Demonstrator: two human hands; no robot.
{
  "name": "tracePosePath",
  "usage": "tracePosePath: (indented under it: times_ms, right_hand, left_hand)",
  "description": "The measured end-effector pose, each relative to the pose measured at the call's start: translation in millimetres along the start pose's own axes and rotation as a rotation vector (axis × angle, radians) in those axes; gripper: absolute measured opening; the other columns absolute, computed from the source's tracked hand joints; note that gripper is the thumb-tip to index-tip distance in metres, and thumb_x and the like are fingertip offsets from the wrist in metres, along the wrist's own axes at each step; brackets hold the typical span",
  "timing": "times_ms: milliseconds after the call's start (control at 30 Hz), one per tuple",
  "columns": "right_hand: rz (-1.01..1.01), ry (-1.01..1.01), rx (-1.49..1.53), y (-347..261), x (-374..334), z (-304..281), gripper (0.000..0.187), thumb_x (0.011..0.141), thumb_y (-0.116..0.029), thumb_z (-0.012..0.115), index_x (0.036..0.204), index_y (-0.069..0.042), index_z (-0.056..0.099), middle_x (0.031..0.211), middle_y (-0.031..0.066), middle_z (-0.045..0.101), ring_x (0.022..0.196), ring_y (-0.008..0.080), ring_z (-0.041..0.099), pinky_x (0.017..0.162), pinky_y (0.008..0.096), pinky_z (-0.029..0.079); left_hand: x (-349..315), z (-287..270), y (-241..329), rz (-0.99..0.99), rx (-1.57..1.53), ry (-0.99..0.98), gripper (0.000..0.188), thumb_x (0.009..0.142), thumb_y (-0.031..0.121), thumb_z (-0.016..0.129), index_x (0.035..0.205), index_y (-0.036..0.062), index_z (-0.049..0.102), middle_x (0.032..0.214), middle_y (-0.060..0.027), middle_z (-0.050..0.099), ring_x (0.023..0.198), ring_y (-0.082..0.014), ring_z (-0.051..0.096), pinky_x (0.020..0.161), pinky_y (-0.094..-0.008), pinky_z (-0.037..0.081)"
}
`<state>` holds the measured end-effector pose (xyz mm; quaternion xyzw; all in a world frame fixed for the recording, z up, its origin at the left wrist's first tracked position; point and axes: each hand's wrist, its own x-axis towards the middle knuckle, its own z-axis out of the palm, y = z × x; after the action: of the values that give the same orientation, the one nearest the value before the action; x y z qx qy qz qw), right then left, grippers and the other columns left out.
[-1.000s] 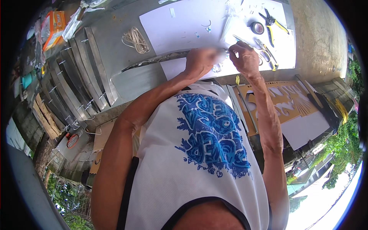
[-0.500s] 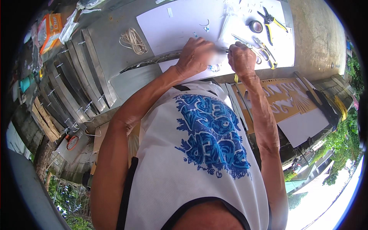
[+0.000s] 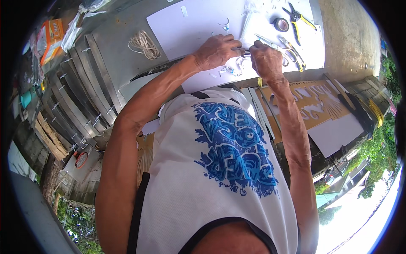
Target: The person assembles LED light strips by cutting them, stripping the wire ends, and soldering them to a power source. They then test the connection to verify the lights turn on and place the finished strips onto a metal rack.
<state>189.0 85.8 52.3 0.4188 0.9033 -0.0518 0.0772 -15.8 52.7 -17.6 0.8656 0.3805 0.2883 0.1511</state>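
A long dark curved strip [image 3: 158,68] with a shiny surface lies across the table's near side and runs behind my left wrist. My left hand [image 3: 218,51] is closed, its fingertips pinching a thin dark piece between my hands that looks like the strip's right end. Close beside it, my right hand [image 3: 266,60] is also closed, thumb and fingers pressed together at that same dark end. My fingers hide most of the held part. White sheets [image 3: 177,36] lie under both hands. Just below my hands are small clear and white scraps [image 3: 231,71].
Scissors [image 3: 292,53], a black tape roll [image 3: 281,24] and yellow-handled wire strippers [image 3: 298,21] lie right of my hands. A coiled pale cord [image 3: 144,45] rests at left. Several curved metal strips [image 3: 91,74] stand further left. A brown cut-out board [image 3: 304,101] sits at lower right.
My left hand has turned and moved slightly up and right, fingertips now nearer my right hand. The strip's visible left part is shorter behind my forearm. My right hand has barely moved.
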Motion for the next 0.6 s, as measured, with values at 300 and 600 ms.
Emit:
tracePosePath:
  times_ms: [300,600]
  right_hand:
    - [0.171,-0.024,0.240,7.7,-2.0,1.8,0.016,0.089,-0.017,0.062,0.088,-0.009,0.076,0.086,0.0080,0.070,0.073,0.0312,0.072,0.068,0.0438,0.059]
    - [0.097,-0.058,0.188,17.4,2.6,3.3,0.016,0.091,-0.015,0.061,0.088,-0.009,0.075,0.086,0.0056,0.071,0.075,0.0296,0.072,0.071,0.0424,0.059]
  left_hand:
    - [1.7,-2.1,-11.7,0.038,-0.072,0.009,0.012,0.079,0.004,0.071,0.087,0.0097,0.076,0.106,-0.0035,0.071,0.099,-0.0209,0.067,0.083,-0.0328,0.059]
    - [-5.5,-1.1,-16.8,0.081,-0.083,-0.015,0.019,0.079,0.004,0.071,0.097,0.0077,0.075,0.103,-0.0035,0.071,0.097,-0.0225,0.068,0.086,-0.0333,0.058]
